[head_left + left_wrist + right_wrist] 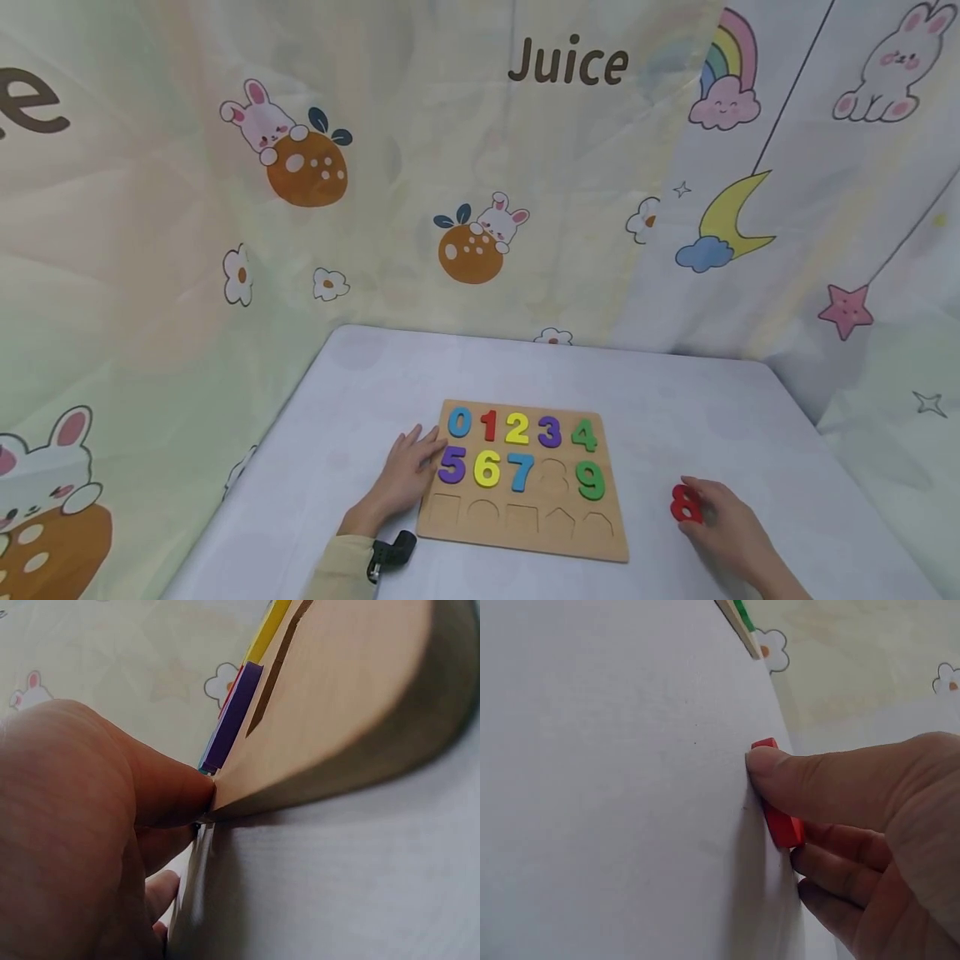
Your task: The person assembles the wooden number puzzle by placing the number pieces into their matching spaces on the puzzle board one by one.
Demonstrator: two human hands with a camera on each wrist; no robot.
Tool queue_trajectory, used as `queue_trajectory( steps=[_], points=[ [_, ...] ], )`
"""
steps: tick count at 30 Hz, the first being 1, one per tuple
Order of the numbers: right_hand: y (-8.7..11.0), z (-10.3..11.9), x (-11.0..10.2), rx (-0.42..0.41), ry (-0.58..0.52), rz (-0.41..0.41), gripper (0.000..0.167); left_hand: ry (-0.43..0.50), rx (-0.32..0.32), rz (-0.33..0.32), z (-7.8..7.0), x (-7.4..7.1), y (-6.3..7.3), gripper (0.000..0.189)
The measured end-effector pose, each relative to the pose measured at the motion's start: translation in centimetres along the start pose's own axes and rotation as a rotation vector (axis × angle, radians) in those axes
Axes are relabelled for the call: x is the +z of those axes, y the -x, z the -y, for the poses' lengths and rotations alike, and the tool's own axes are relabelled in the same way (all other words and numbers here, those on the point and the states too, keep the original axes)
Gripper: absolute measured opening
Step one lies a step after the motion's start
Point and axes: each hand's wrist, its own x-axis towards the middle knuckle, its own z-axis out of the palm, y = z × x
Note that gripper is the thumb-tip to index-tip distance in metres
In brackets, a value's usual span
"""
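Observation:
A wooden number puzzle board [517, 542] lies flat on the white table, the coloured numbers 0 to 7 and 9 seated in its top two rows. Between the blue 7 [521, 472] and the green 9 [591, 481], the figure-8 recess [553, 477] shows bare wood. My left hand [408, 471] touches the board's left edge beside the purple 5 [452, 465]; its thumb [176, 787] meets the edge in the left wrist view. Off to the right of the board, my right hand [723, 525] pinches a red number 8 [686, 504] between thumb and fingers, close over the tabletop.
The board's bottom row holds several shape outlines [521, 518] with no pieces in them. A black strap device [392, 554] sits on the left wrist. Printed fabric [405, 167] with rabbits and flowers hangs behind the white table [360, 367].

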Motion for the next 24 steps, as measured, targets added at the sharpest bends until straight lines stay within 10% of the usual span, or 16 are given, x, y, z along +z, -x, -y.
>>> queue_trajectory(
  steps=[24],
  points=[
    [-2.9, 4.5, 2.0, -0.025, -0.169, -0.1, 0.069, 0.011, 0.003, -0.008, -0.2, -0.2, 0.0, 0.038]
  ],
)
